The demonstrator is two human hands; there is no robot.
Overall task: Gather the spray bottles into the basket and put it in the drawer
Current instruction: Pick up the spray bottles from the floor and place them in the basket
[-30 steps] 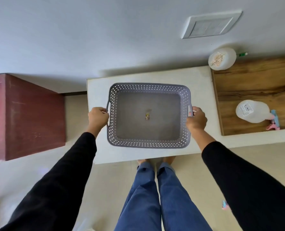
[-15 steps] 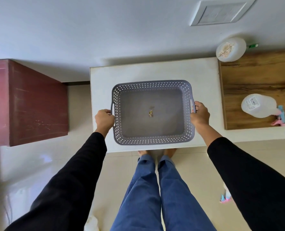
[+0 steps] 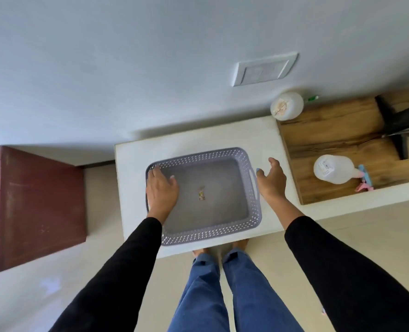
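Observation:
A grey perforated basket (image 3: 244,161) rests on the white counter (image 3: 136,168), with only a small scrap on its floor. My left hand (image 3: 161,190) lies flat over the basket's left rim, fingers spread, gripping nothing. Just right of the basket's right handle, my right hand (image 3: 271,180) hovers open and apart from it. On the wooden surface (image 3: 330,135) to the right lies a translucent spray bottle (image 3: 334,169) on its side, its pink and blue trigger pointing right. A second translucent spray bottle (image 3: 287,105) with a green nozzle lies at the back by the wall.
A dark red cabinet (image 3: 38,207) stands to the left of the counter. A white switch plate (image 3: 263,69) sits on the wall. A dark object (image 3: 399,121) crosses the wooden surface at far right. My legs in blue jeans stand at the counter's front edge.
Both hands have let go of the basket handles. The left hand moved over the basket's left rim, and the right hand opened and shifted right, away from the handle.

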